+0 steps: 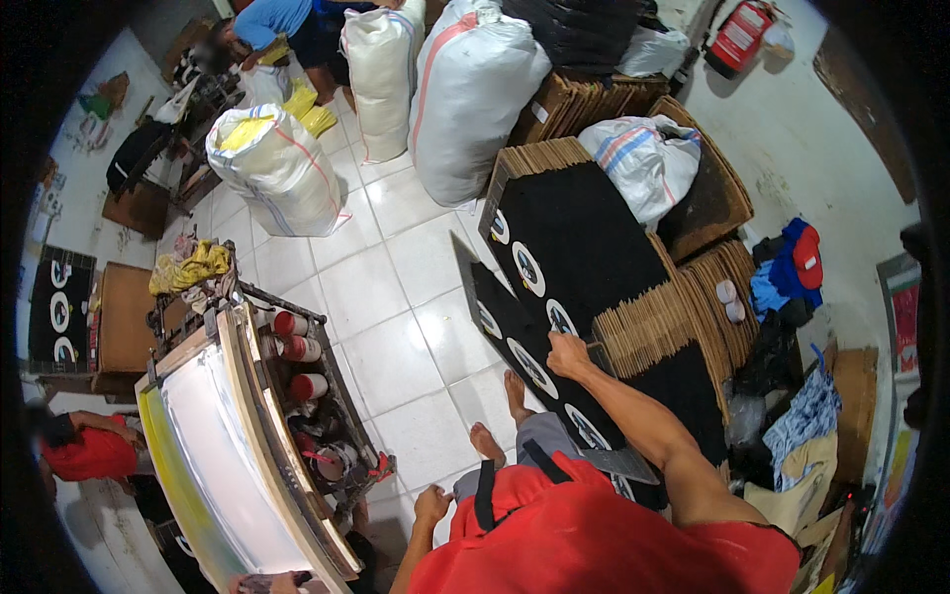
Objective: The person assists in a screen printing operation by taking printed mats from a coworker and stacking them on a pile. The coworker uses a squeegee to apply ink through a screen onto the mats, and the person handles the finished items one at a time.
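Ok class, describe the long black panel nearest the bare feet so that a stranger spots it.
Right of the white tiled floor, find the cardboard stacks. Along their left side, just below the right hand, slants a long black panel with pale oval prints. Black cloth also tops the stacks, but this panel's far end stands apart from them.

Right hand (568, 354) at black printed cloth (531, 368), its grip unclear, left hand (432, 505) low, white sacks (475, 109) beyond

Nothing is legible — the label (741, 32) on the red extinguisher (733, 48) is too small.
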Available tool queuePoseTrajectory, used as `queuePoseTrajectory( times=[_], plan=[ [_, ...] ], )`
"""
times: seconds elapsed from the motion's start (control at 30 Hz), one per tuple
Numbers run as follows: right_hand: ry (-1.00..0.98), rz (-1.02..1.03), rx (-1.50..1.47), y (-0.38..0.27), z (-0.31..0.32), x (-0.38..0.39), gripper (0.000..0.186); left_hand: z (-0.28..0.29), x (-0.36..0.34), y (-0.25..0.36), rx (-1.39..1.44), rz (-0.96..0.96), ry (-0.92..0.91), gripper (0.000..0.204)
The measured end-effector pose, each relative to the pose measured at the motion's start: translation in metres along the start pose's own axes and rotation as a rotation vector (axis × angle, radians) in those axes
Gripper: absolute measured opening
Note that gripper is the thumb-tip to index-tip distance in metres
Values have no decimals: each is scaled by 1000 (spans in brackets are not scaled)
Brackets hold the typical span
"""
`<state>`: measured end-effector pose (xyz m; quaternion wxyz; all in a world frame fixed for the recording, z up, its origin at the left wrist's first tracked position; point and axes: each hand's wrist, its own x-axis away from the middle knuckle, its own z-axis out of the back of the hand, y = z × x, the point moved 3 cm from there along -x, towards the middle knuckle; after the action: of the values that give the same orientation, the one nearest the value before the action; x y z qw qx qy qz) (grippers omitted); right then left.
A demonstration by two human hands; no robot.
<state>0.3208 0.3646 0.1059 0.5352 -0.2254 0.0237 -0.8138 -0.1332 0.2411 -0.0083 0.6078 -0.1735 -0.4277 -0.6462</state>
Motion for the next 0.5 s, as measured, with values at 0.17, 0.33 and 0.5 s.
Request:
queuePoseTrajectory(
  times=[0.17,0.33,0.5],
  plan=[
    [-64,-88,-41,30,-6,-28,26,-27,3,-31,244,312,22,35],
    [-116,-161,-58,59,-19,-86,30,-28,-26,-3,530,437,125,27],
    [-108,-218,-6,87,-42,-153,31,-25,-48,50,867,360,284,20]
  ],
)
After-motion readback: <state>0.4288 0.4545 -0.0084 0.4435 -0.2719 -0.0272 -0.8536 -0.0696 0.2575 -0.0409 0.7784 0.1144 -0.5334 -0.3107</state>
